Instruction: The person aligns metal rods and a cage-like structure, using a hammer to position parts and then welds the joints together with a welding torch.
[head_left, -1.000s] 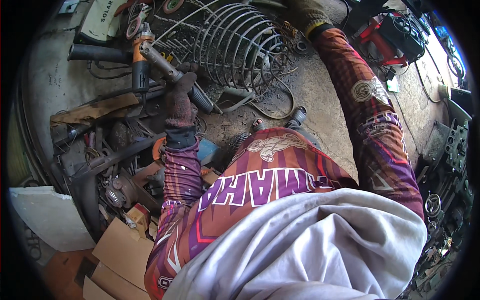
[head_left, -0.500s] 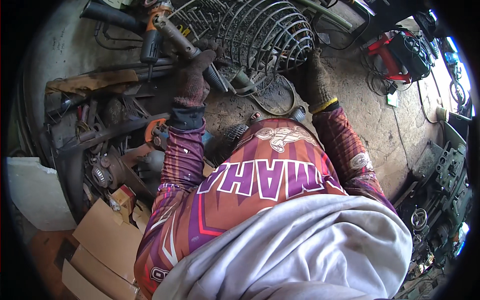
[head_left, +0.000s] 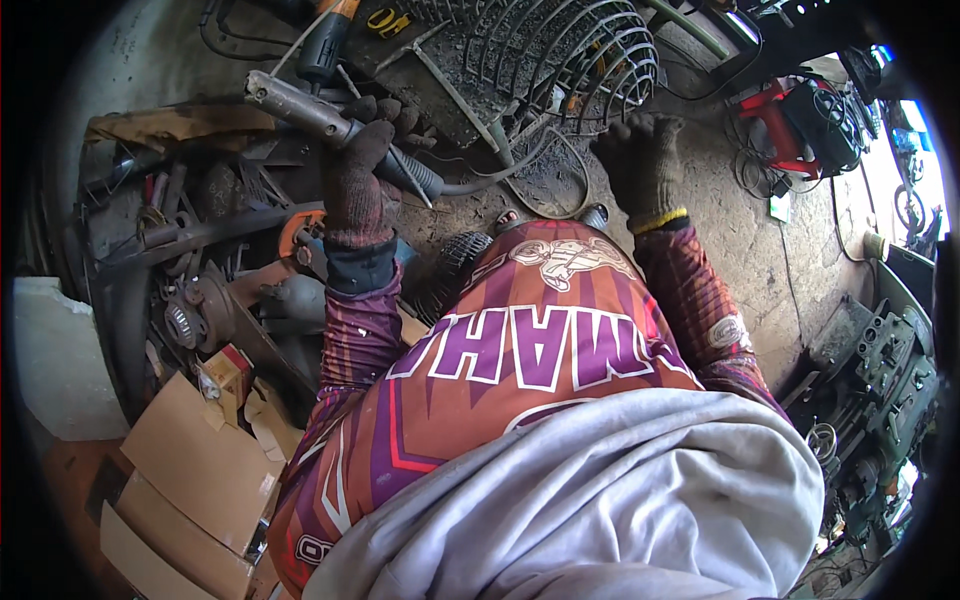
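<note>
Near the far wire cage (head_left: 560, 60), left hand (head_left: 355, 180) gripped the welding torch (head_left: 330, 125); right hand (head_left: 640, 160) rested open on the floor (head_left: 740, 230), steadying.

I see dark knitted work gloves on both hands: the left hand (head_left: 352, 185) has a worn, reddish-brown glove, and the right hand (head_left: 640, 160) wears a glove with a yellow band at its cuff. My long sleeves are maroon, purple and orange with white emblems. The jersey carries big white-edged purple lettering, and pale grey cloth covers my lap.
</note>
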